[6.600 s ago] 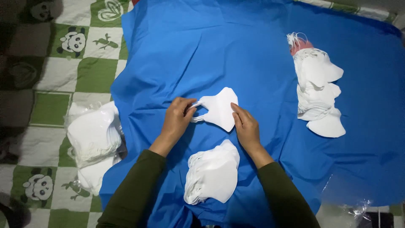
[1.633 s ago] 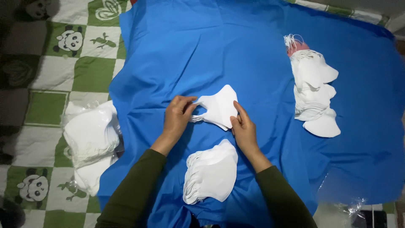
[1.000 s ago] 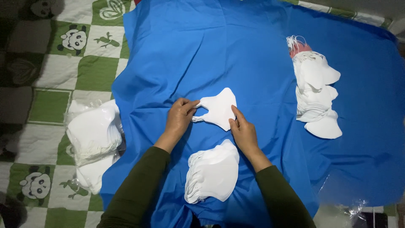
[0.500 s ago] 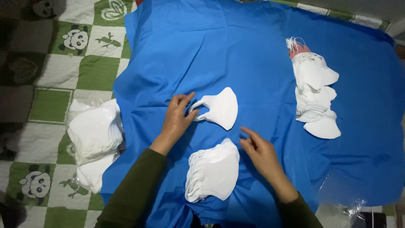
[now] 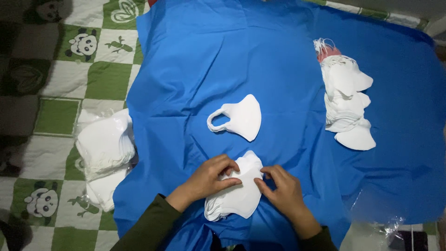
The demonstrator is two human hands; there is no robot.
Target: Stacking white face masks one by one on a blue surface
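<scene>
On the cloth (image 5: pixel 195 56), spread over the quilt (image 5: pixel 60 69), a single mask (image 5: pixel 241 117) lies at centre, a mask stack (image 5: pixel 237 195) at near edge w/ both hands on it, another stack (image 5: pixel 346 102) toward right edge, and a bagged stack (image 5: pixel 104 148) on the quilt at left edge.

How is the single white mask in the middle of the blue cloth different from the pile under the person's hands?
The single mask lies alone and flat, its ear loop showing; the near pile is many masks stacked. Nothing touches the single mask, while the left hand and right hand rest on the pile. Both are white, similarly shaped, on the blue cloth.
</scene>
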